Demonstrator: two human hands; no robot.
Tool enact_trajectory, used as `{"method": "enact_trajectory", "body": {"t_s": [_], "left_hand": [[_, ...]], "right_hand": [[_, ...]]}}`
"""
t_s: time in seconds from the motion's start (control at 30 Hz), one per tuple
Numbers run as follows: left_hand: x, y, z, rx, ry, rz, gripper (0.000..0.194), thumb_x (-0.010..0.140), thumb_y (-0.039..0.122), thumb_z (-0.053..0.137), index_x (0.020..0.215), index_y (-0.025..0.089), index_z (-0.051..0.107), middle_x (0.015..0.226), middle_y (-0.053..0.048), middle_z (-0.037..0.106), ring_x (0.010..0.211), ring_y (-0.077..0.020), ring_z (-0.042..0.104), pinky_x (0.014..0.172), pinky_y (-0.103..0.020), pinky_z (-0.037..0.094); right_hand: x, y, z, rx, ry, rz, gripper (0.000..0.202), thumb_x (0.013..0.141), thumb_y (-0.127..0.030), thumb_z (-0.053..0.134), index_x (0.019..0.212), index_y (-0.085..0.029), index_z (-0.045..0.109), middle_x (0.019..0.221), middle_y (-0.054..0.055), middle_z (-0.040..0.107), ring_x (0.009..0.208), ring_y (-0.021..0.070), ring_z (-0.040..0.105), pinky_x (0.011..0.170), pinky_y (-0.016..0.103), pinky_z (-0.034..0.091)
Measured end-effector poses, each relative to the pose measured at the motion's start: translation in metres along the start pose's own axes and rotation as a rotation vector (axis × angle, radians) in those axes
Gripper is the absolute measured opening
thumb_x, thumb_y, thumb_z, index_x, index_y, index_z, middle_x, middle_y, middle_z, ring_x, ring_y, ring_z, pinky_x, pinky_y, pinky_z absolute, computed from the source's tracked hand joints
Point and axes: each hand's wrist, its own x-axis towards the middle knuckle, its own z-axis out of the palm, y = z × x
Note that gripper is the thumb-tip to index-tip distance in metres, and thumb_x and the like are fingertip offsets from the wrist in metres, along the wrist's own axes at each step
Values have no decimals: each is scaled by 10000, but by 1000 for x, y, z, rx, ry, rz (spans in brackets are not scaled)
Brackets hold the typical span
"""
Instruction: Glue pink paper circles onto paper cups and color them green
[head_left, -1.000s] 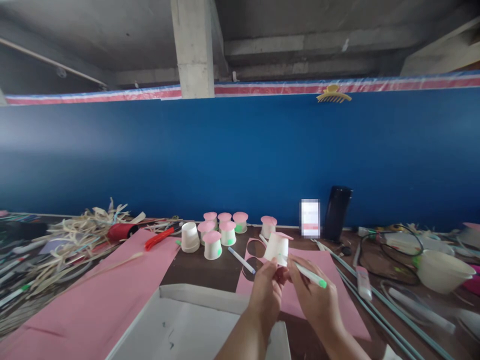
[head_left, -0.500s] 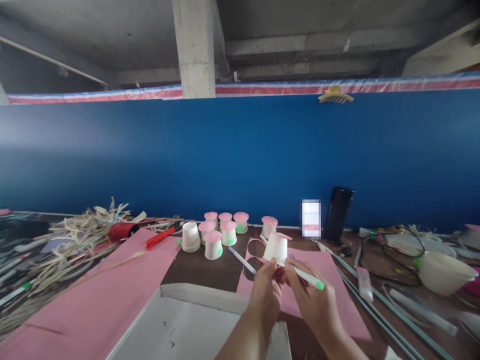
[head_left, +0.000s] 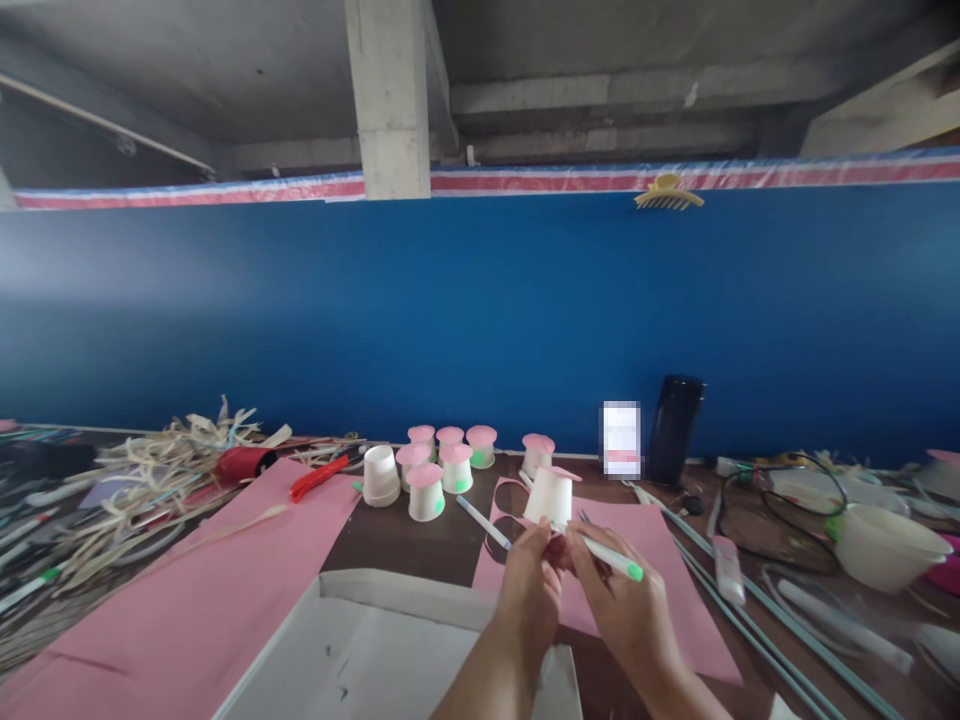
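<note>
My left hand [head_left: 534, 575] is closed on the rim of an upturned white paper cup [head_left: 548, 497], which has a pink paper disc [head_left: 559, 473] on its top. In my right hand [head_left: 619, 590] is a white marker pen [head_left: 604, 552] with a green end. Its inner end lies close to the cup's lower edge; whether the tip touches is hidden by my fingers. Beneath both hands is a pink paper sheet [head_left: 675, 600] with round cut-outs. Another pen [head_left: 484, 522] lies left of my hands.
Several pink-topped paper cups [head_left: 426, 497] stand behind, next to a plain stack of cups [head_left: 381, 477]. A white box tray [head_left: 390, 585] is in front. Red-handled scissors or a similar red tool [head_left: 319, 478], pale strips [head_left: 172, 470], a black cylinder [head_left: 677, 430] and a white bowl [head_left: 885, 550] lie around.
Almost nothing differs. Both hands, the cup and the pen sit very slightly further left in view, with the grips unchanged.
</note>
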Motion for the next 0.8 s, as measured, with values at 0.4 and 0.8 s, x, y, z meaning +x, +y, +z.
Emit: {"method": "enact_trajectory", "body": {"t_s": [0.4,0.8], "left_hand": [[1,0,-4,-1,-12,-3,168,656,181,743,708,115,598,671,-27,568,637,-108,548,633,-212,454],[0,4,2,-10,174,-46,29,806,126,613,799,105,595,757,-77,601,662,-103,595,663,-204,521]], "right_hand": [[3,-6,-1,20,9,-39,235,894,-316,472,899,-202,678,877,48,723,803,184,693,738,292,564],[3,-2,-9,148,167,34,212,866,-274,537,1034,-193,638,936,67,708,792,185,686,738,294,556]]}}
